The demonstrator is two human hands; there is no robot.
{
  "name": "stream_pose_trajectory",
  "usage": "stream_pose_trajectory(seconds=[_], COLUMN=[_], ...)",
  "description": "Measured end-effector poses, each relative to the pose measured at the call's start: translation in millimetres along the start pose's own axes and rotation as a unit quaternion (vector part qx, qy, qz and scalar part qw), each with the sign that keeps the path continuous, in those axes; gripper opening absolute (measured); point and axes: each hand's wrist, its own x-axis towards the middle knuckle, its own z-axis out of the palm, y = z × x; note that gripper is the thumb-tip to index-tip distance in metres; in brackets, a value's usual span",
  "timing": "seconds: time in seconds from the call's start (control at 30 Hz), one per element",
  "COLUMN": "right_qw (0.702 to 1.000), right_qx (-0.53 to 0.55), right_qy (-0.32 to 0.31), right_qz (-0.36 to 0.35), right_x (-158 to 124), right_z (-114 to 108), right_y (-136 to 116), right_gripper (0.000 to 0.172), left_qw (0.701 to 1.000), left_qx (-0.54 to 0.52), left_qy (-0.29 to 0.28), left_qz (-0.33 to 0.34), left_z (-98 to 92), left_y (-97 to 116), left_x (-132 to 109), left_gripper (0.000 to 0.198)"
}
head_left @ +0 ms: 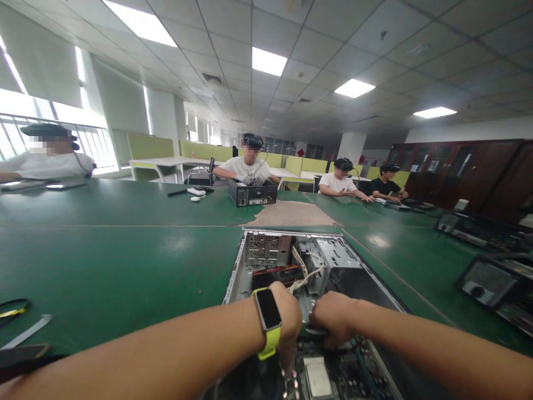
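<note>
An open computer case [362, 283] lies on its side in front of me, and both hands reach into it. My left hand [287, 319], with a yellow-strapped smartwatch [268, 316] on the wrist, is closed, its fingers pointing down toward the motherboard [345, 372]. What those fingers grip is hidden behind the hand. Curled near the middle of the case is my right hand [335, 316], closed beside a shiny metal part; what it holds cannot be made out. Just beyond the left hand are a black and red graphics card [278, 275] and pale cables [308, 275]. A square silver processor [317, 378] sits nearer me.
Across the green table [125, 261], a person [250, 166] works at another computer case [252, 194]. More people sit at the left and right. Further cases [485, 280] stand at the right. A grey strip [29, 331] and a black-yellow band [14, 311] lie at the left.
</note>
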Motion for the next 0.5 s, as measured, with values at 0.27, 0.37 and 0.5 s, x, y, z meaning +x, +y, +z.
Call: stream_pose_trajectory(seconds=[0.27,0.37,0.5], right_qw=[0.998,0.999,0.995], right_qx=[0.054,0.031,0.069], right_qy=[-0.02,-0.001,0.036], right_qz=[0.021,0.028,0.057], right_x=[5.1,2.7,-2.4], right_z=[1.6,4.6,3.5], right_y=[10.4,15.3,16.9], right_gripper=[0.03,0.028,0.026], left_qw=[0.999,0.999,0.999], left_qx=[0.044,0.042,0.017], left_qy=[-0.021,-0.012,0.042], left_qz=[0.009,0.025,0.015], left_z=[-21.1,-11.0,6.7], left_y=[14.7,11.7,5.2], left_x=[3.8,11.2,23.8], left_gripper=[0.032,0.028,0.02])
